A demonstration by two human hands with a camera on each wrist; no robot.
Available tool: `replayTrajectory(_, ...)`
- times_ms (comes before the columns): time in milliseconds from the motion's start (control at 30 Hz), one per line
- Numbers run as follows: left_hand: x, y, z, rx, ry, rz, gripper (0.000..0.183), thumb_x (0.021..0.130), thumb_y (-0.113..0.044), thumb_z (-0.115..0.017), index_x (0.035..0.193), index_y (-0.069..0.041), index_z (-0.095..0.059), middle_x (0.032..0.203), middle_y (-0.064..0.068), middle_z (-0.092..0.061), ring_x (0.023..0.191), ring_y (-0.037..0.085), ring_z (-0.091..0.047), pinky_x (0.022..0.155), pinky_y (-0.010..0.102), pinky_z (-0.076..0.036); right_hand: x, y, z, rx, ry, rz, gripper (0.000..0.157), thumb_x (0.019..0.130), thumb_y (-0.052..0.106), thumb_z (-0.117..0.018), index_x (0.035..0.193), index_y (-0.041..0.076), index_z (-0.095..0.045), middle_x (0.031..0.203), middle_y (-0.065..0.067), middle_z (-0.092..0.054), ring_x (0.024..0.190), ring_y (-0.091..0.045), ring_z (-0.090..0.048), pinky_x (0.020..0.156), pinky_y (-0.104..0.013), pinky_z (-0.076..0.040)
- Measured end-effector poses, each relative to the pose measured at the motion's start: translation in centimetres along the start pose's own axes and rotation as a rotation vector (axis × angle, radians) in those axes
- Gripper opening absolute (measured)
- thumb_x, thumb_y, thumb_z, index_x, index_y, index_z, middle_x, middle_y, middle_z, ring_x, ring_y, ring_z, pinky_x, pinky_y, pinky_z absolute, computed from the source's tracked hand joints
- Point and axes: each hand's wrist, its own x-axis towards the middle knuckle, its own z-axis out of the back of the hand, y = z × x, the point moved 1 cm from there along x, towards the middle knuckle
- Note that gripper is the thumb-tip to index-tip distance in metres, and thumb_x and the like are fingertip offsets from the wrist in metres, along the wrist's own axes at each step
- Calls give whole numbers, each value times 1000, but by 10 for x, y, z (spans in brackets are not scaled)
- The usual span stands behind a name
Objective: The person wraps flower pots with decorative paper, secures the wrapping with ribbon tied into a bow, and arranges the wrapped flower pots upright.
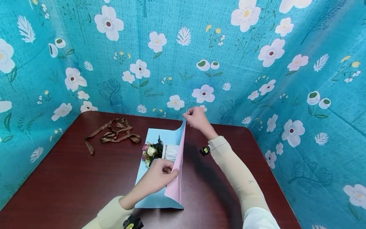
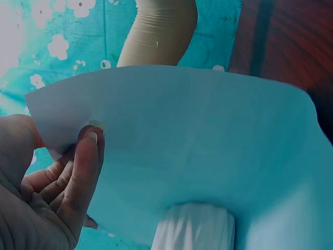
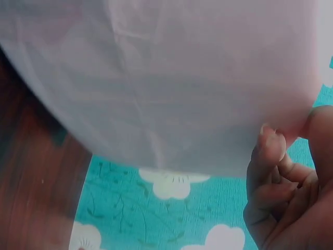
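Note:
A sheet of wrapping paper, light blue on one face and pink on the other, lies on the table with its right side lifted and folded up. On it rests a small bouquet of artificial-looking roses, its stem end in a white wrap partly hidden by the raised paper. My left hand pinches the near part of the lifted edge between thumb and fingers. At the far corner of that edge, my right hand pinches the paper. Both wrist views show the sheet held between thumb and fingertips.
A brown ribbon lies loosely tangled at the back left of the dark red-brown table. Behind and to the right hangs a blue floral cloth, close to the table's far edge.

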Motion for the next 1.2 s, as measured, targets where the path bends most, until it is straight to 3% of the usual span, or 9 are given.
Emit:
replayTrajectory(167, -6, 4, 7, 46, -48, -46, 44, 93, -5, -63, 58, -15, -39, 53, -10, -27, 49, 1, -23, 51, 19, -26, 4, 7, -12, 32, 6, 19, 47, 98, 20, -59, 54, 11, -44, 49, -6, -48, 55, -32, -65, 54, -35, -54)
replayTrajectory(300, -10, 9, 10, 48, -68, -52, 42, 91, -4, -64, 58, -15, -40, 53, -11, -28, 49, -2, -24, 50, 18, -25, 7, 13, -21, 48, 25, 35, 48, 98, 19, -60, 53, 11, -42, 46, -5, -46, 49, -28, -61, 51, -32, -50)
replayTrajectory(500, -18, 14, 12, 48, -96, -36, 42, 89, -3, -65, 57, -15, -41, 53, -12, -31, 49, -4, -26, 50, 17, -25, 11, 22, -37, 25, 57, 38, 47, 97, 20, -61, 54, 11, -45, 50, -4, -57, 49, -20, -61, 49, -29, -43)
replayTrajectory(767, -26, 25, 12, 28, -53, 35, 38, 92, -5, -63, 58, -12, -48, 51, -12, -37, 46, -4, -30, 47, 17, -28, 12, 26, -54, 42, 109, 27, 48, 97, 22, -61, 54, 12, -41, 53, -5, -63, 53, -19, -67, 54, -31, -46)
replayTrajectory(1033, -32, 35, 13, 73, -34, 80, 39, 90, -4, -61, 56, -11, -43, 48, -14, -38, 44, -3, -31, 46, 17, -30, 12, 29, -67, 9, 124, 48, 49, 97, 21, -62, 52, 13, -45, 51, -3, -62, 50, -17, -65, 64, -27, -51)
replayTrajectory(1200, -36, 41, 15, 97, -20, 99, 39, 90, -5, -61, 56, -12, -44, 49, -13, -43, 43, -3, -37, 44, 18, -32, 10, 31, -75, 15, 150, 55, 51, 98, 21, -63, 50, 11, -47, 50, -3, -61, 48, -18, -63, 61, -26, -49)
